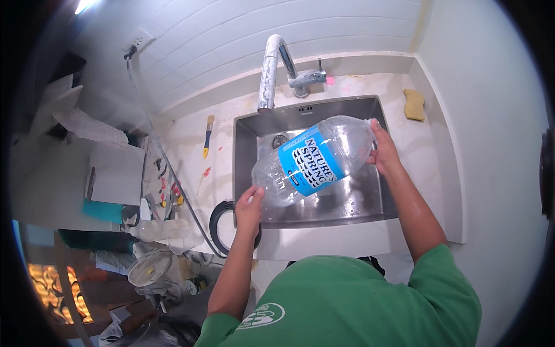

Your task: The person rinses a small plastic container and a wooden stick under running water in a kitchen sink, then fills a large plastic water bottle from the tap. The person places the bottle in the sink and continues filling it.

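Observation:
A big clear plastic water bottle [312, 159] with a blue label lies tilted above the steel sink [277, 217], its neck end toward the upper right. My left hand [249, 208] grips the base end at the lower left, thumb and fingers pinching the edge. At the other end my right hand [384, 151] is closed around the neck side, with some fingers hidden behind the plastic. The bottle looks empty of water. Behind it, the sink's drain [280, 141] shows at the upper left of the basin.
A chrome faucet [270, 75] arches over the sink's back edge. On the counter are a yellow sponge [414, 104], a paintbrush [208, 136] and a black coiled hose [215, 228]. A cable [167, 159] crosses the left side. A fan [149, 267] stands at the lower left.

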A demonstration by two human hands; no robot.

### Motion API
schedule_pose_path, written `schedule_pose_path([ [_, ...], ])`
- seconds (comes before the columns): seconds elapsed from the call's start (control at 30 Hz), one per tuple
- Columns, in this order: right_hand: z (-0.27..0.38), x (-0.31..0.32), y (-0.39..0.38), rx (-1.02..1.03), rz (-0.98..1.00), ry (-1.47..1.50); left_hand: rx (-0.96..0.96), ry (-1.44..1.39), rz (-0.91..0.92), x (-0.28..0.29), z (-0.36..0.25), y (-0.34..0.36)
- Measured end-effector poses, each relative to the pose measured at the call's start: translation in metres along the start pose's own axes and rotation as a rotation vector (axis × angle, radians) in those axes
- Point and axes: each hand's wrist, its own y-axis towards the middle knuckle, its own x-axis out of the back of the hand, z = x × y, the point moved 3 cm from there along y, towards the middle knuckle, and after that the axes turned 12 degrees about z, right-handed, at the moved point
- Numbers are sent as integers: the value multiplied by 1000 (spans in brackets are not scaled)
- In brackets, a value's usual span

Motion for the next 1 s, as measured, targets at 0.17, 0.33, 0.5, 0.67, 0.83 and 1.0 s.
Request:
schedule_pose_path([
  [0.17, -73, -13, 24, -215, 72, 336, -519, 358, -189, 3, -72, -70],
  [0.33, -136, -63, 32, -294, 426, 773, -847, 903, -309, -18, -125, -126],
  [0.5, -150, -104, 13, -226, 399, 773, -996, 1066, -219, -60, -158, -158],
  [0.67, -133, -105, 8, -200, 442, 780, -926, 1022, -181, -77, -180, -171],
  [0.83, -129, -117, 0, -169, 478, 870, -953, 1058, -180, -83, -200, -173],
  [1.0, -127, -130, -5, -158, 542, 921, -1002, 1072, -173, -87, -214, -193],
])
